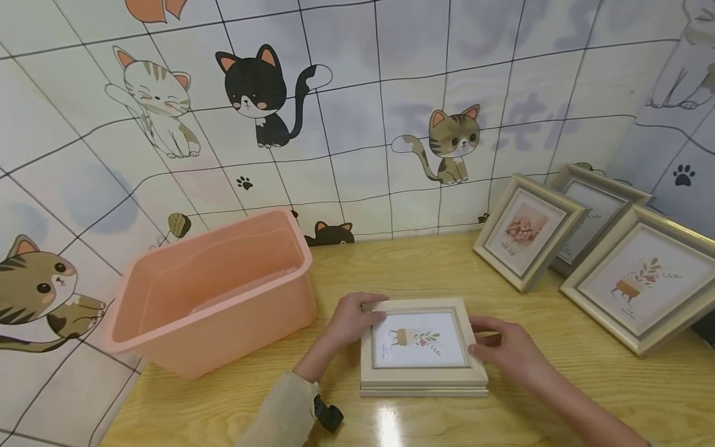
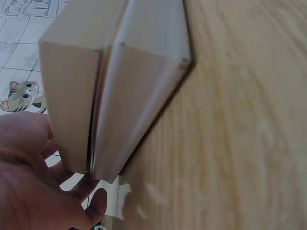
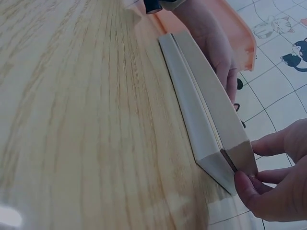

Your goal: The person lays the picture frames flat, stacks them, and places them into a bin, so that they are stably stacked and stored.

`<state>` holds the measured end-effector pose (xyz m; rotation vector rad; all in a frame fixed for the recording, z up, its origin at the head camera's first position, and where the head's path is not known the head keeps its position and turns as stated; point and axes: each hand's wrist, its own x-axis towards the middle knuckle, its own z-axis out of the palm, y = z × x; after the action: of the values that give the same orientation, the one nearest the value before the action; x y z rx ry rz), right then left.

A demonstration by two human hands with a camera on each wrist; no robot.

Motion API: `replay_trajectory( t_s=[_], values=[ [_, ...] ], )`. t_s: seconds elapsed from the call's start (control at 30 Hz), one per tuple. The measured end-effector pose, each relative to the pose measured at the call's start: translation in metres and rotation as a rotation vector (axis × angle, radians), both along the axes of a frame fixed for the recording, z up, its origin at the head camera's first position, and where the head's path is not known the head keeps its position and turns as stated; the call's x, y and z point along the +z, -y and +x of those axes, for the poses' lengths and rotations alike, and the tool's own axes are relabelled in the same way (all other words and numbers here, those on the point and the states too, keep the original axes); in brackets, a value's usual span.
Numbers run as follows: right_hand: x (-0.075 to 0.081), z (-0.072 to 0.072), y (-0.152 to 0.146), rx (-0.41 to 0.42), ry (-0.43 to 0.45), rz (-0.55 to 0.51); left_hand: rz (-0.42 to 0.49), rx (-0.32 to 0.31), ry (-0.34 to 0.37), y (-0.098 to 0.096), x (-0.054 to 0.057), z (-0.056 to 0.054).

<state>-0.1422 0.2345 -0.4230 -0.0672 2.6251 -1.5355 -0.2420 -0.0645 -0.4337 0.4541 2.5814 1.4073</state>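
Two cream picture frames lie stacked flat on the wooden table. The upper picture frame point(image 1: 421, 375) shows a plant-pot print under its glazing, turned sideways. Below it, only the edge of the lower picture frame point(image 1: 424, 392) shows in the head view. My left hand point(image 1: 353, 318) holds the stack at its far left corner, thumb over the upper frame's border. On the opposite side, my right hand point(image 1: 505, 347) grips the right edge between thumb and fingers. In the right wrist view, the right thumb point(image 3: 245, 189) lies at the seam between the two frames.
A pink plastic tub point(image 1: 251, 323) stands at the left. Three more picture frames lean at the right: one with a pink flower print point(image 1: 516, 233), one behind it point(image 1: 592, 205), and a larger plant-pot one point(image 1: 642, 285). A cat-patterned wall point(image 1: 357, 155) rises behind the table point(image 1: 385, 264).
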Motion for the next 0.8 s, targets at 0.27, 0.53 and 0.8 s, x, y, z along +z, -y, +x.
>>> replay_trajectory(
  t_s=[0.27,0.53,0.8],
  values=[
    [0.009,-0.006,-0.010,0.071,-0.062,-0.086,0.021,-0.013,0.000,0.004,-0.007,-0.006],
    [0.043,-0.029,-0.045,0.125,-0.203,-0.093,0.077,-0.017,0.043,0.005,-0.010,-0.007],
    [0.109,-0.063,-0.099,-0.060,-0.349,0.175,0.086,-0.018,0.054,0.004,-0.007,-0.006]
  ],
)
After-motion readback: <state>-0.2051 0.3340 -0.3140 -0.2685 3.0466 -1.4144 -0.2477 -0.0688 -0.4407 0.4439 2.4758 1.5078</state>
